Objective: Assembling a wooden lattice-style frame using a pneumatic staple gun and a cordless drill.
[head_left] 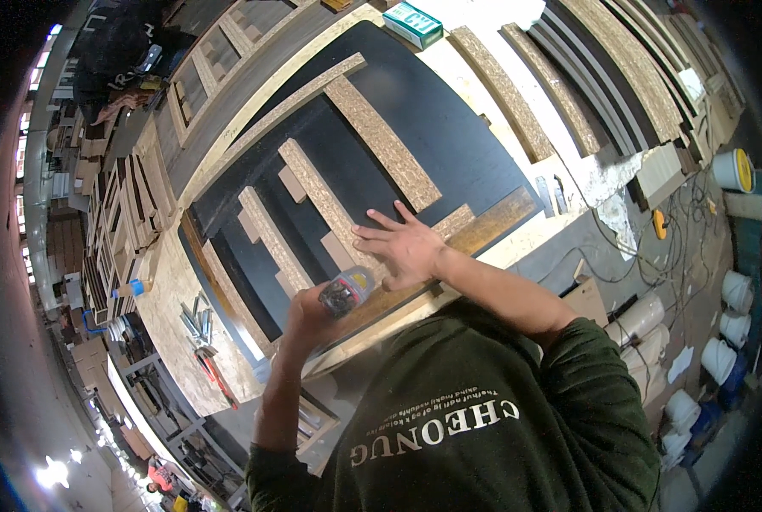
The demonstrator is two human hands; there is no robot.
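My left hand [306, 317] is wrapped round a grey, round-ended hand tool [345, 292] with red and yellow on it; its kind is hard to tell. The tool is at the near edge of a dark panel [475, 136]. My right hand [406, 250] lies with fingers spread beside the tool, fingertips at the near end of a chipboard strip [319, 192]. Another chipboard strip [265, 229] runs to its left, and a longer strip [385, 141] to its right. Small blocks [292, 183] sit against the strips. My hand hides part of the near edge strip [496, 224].
A green and white box [413, 24] stands beyond the panel. Loose chipboard strips [505, 94] and stacked boards [620, 60] lie to the right. Metal strips [195, 320] and a red-handled tool [216, 375] rest at left. Cables [654, 247] and buckets [719, 358] are on the floor.
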